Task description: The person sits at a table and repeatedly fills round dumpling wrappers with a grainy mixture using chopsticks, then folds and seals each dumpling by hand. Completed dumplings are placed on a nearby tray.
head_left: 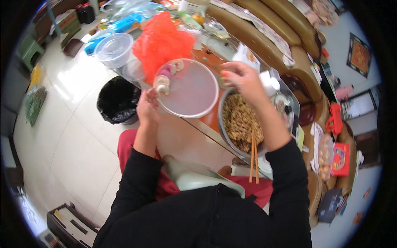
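A round white plastic tray (192,93) rests on the table, with several white and purple dumplings (164,76) in a curve along its left side. My left hand (148,106) is raised at the tray's left rim, beside the nearest dumpling. Its fingers are partly stretched and hold nothing that I can see. Over the far side of a metal basin of chopped brown filling (240,122), my right hand (243,80) is closed, fingertips together. A small orange-red patch shows at those fingertips, too blurred to name. Two wooden chopsticks (254,163) lean out over the basin's near rim.
A red plastic bag (163,41) lies behind the tray, next to clear lidded tubs (113,48). Left of the table stands a black-lined bin (118,101). White cups (269,82) stand right of the basin. A brown leather sofa (264,20) runs along the far side.
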A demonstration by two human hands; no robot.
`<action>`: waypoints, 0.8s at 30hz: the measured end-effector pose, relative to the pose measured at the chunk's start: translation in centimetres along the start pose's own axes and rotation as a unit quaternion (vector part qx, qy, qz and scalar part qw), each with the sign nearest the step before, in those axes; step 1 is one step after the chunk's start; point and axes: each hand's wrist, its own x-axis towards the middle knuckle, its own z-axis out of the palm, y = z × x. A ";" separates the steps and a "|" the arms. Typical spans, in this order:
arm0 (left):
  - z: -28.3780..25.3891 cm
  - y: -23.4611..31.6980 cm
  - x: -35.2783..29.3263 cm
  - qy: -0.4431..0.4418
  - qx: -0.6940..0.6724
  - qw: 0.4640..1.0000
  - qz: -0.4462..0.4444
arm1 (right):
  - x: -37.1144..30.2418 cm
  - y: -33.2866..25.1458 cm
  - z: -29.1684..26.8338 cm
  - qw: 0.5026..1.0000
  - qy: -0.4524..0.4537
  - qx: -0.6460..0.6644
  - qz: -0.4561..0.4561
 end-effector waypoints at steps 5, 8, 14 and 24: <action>-3.9 -0.3 2.8 -0.124 -0.017 0.992 0.025 | -11.9 -0.6 -15.5 0.986 0.163 0.007 0.015; -2.3 0.9 0.1 -0.037 0.037 0.999 -0.010 | -19.6 4.8 -22.0 0.950 0.294 0.022 0.102; -0.7 0.8 -0.4 -0.011 0.051 0.999 0.013 | -29.3 15.6 -24.2 0.916 0.361 -0.042 0.173; 0.2 2.4 -5.6 -0.092 0.079 0.993 0.013 | -30.4 23.0 -22.2 0.792 0.329 -0.442 0.262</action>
